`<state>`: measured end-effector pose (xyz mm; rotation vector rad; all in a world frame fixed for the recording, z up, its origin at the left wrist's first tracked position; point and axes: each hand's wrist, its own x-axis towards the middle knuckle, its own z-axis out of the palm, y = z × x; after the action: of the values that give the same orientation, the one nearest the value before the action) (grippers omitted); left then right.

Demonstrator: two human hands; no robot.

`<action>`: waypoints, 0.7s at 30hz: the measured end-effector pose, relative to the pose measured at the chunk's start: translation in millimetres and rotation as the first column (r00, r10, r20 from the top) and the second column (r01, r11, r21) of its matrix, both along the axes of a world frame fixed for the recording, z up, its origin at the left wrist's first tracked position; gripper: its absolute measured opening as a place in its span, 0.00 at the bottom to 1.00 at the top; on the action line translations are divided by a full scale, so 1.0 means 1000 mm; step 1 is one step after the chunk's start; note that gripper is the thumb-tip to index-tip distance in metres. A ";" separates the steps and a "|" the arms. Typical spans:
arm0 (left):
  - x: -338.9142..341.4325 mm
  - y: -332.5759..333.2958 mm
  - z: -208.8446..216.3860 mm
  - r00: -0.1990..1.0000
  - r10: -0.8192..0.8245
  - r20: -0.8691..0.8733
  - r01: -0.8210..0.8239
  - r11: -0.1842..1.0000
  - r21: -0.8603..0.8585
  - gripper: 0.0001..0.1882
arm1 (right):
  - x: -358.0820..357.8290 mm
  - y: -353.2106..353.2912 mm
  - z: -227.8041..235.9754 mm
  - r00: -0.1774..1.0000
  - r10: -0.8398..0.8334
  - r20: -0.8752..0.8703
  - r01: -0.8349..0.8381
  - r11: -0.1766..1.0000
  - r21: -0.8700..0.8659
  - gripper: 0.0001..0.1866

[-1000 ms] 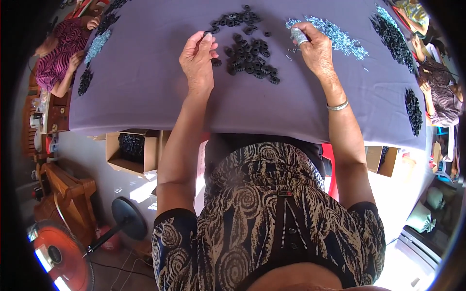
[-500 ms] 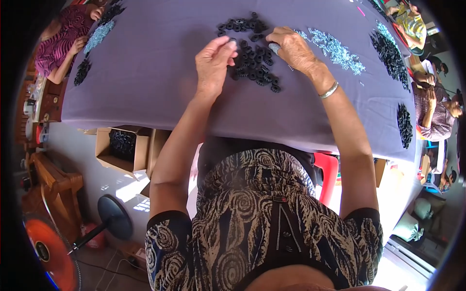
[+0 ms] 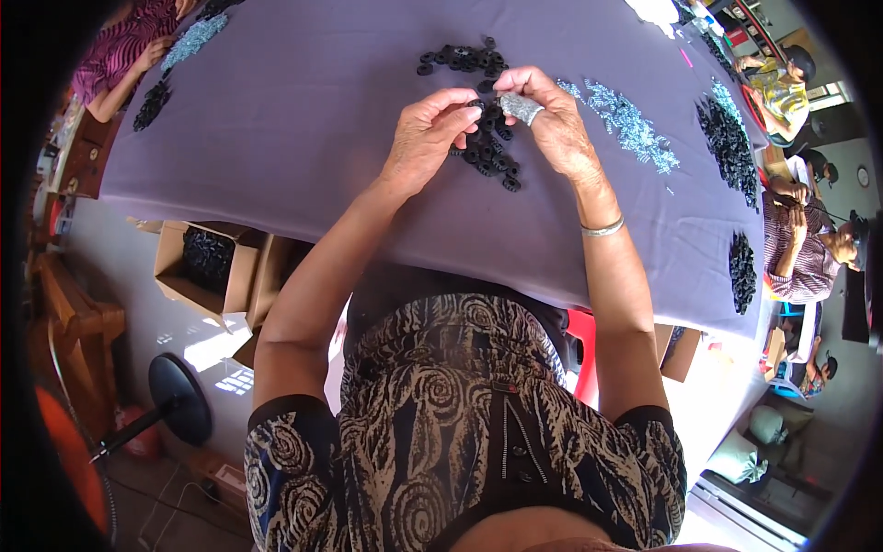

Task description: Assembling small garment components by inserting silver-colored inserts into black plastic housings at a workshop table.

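Both hands work over a purple-grey cloth on the table. My left hand [image 3: 425, 138] pinches a small black round part between thumb and fingertips. Close beside it, my right hand [image 3: 552, 124] has thumb and fingers pressed together; whatever they hold is too small to make out. Grey tape [image 3: 521, 108] is wrapped round the right thumb. Under and between the hands lies a loose pile of black ring-shaped parts [image 3: 489, 164]. A second cluster of the same black parts [image 3: 463, 58] sits just beyond. To the right spreads a heap of small shiny spring-like pieces [image 3: 633, 124].
Along the table's right edge lie heaps of black pieces [image 3: 727, 136], with people seated beyond. Another person sits at the far left by more shiny pieces [image 3: 195, 41]. Below the left edge, a cardboard box [image 3: 202, 267] holds black pieces. A stand with a round black base [image 3: 181, 398] is on the floor.
My hands have come closer together, the left moving right and down over the black parts. The right hand has turned, bringing its taped thumb into fuller view. The whole view has shifted slightly.
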<state>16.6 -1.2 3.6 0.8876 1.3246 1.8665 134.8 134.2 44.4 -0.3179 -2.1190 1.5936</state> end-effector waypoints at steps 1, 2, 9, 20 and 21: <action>0.001 0.002 0.000 1.000 -0.013 -0.004 0.013 1.000 -0.002 0.10 | 0.000 0.003 -0.005 0.998 0.035 -0.044 -0.036 0.999 -0.014 0.09; 0.001 0.003 0.000 1.000 -0.017 -0.005 0.017 1.000 -0.001 0.10 | 0.001 0.004 -0.006 0.998 0.030 -0.046 -0.031 0.999 -0.013 0.09; 0.001 0.001 -0.003 0.991 -0.041 -0.127 0.039 0.999 -0.024 0.10 | 0.003 0.002 -0.009 0.999 0.049 -0.005 -0.050 0.999 -0.002 0.10; 0.001 0.000 -0.003 0.977 -0.081 -0.196 0.069 0.996 -0.064 0.12 | 0.007 0.004 -0.011 0.994 0.105 -0.031 -0.104 0.994 0.032 0.12; 0.002 -0.001 -0.002 0.975 -0.083 -0.206 0.074 0.996 -0.053 0.12 | 0.007 0.004 -0.012 0.994 0.102 -0.031 -0.100 0.994 0.053 0.12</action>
<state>18.3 -1.7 1.2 1.1203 1.4282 1.7137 141.6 137.9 32.1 -0.1684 -2.1775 1.5853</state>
